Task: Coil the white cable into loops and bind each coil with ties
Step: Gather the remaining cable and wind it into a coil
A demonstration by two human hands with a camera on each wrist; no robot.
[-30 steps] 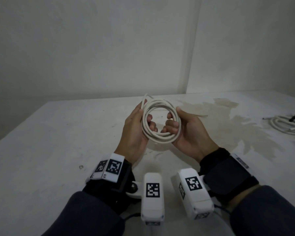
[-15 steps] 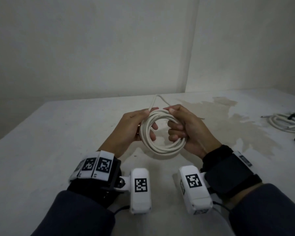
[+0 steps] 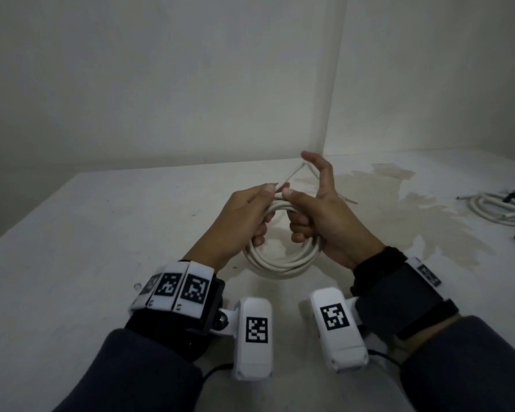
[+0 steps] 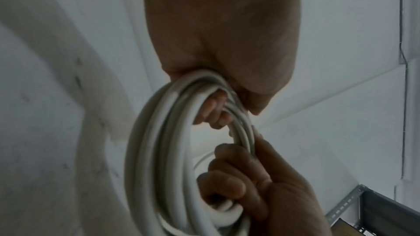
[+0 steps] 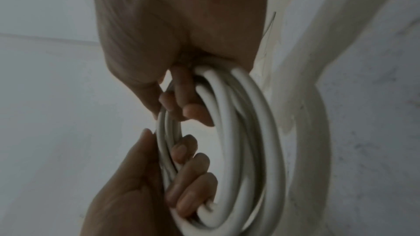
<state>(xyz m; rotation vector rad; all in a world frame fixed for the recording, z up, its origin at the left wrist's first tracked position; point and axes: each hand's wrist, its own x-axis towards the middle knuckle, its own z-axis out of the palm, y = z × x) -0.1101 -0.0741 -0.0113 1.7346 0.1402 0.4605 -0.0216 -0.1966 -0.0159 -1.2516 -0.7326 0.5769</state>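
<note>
- The left hand [image 3: 244, 217] grips the coil of round white plastic cable [image 3: 280, 263] on its left side, a little below the centre of the head view; the fingers [image 4: 213, 112] curl through the ring and the thumb presses from outside.
- The right hand [image 3: 324, 215] holds the right side of the same coil with its lower fingers [image 5: 181, 107] hooked through, while the index finger stands up free beside the thin loose end [image 3: 292, 175] that rises above the hands.
- No tie is on this coil yet, so only the two hands keep the turns together; if one hand lets go to reach for a tie, I think the stiff turns can spring open.
- The loose end is bent and short; it can slip out from between the thumbs and undo the last turn.
- At the right edge of the frame lies another bundle of white cable [image 3: 497, 208] on the stained white table [image 3: 87, 263], well apart; a long reach there leaves the coil in one hand only.
</note>
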